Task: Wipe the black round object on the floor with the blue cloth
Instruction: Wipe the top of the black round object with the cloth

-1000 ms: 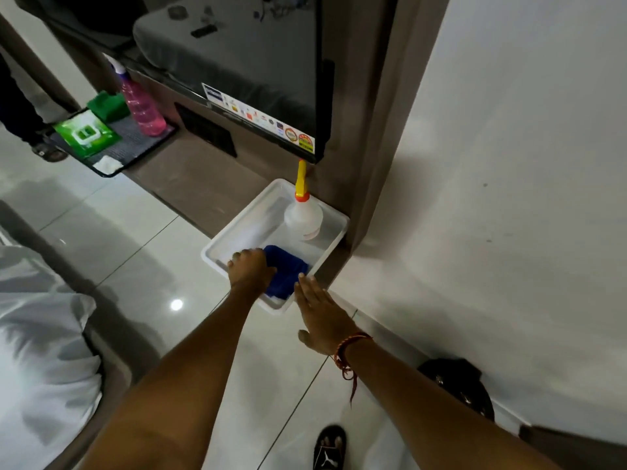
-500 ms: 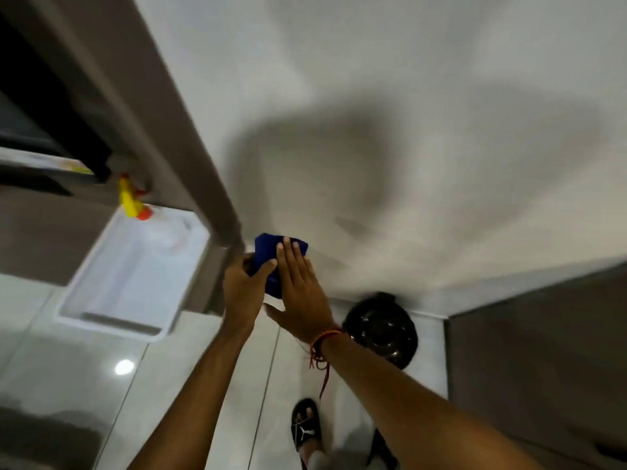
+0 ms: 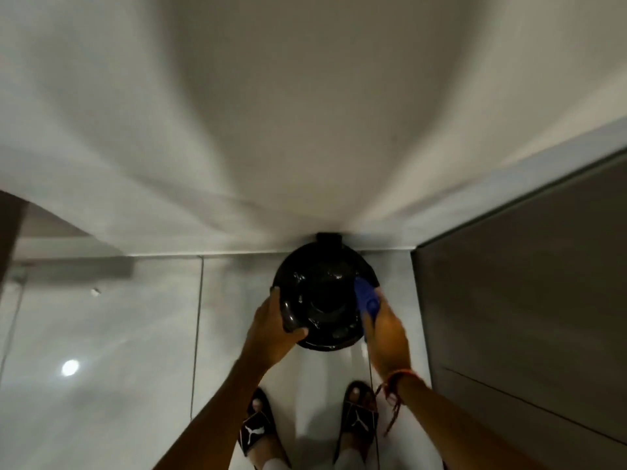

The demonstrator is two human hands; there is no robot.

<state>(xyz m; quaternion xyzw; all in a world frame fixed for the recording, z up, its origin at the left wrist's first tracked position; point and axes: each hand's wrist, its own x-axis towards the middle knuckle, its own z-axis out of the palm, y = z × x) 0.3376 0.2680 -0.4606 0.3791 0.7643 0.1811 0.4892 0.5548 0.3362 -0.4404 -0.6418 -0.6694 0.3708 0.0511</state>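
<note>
the black round object (image 3: 325, 296) is gripped at its left rim by the left hand (image 3: 271, 329) — the blue cloth (image 3: 366, 299) is clamped in the right hand (image 3: 385, 330), pressed against its right side.

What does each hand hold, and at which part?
Left hand grips the black object's left rim; right hand holds the blue cloth against its right side.
</note>
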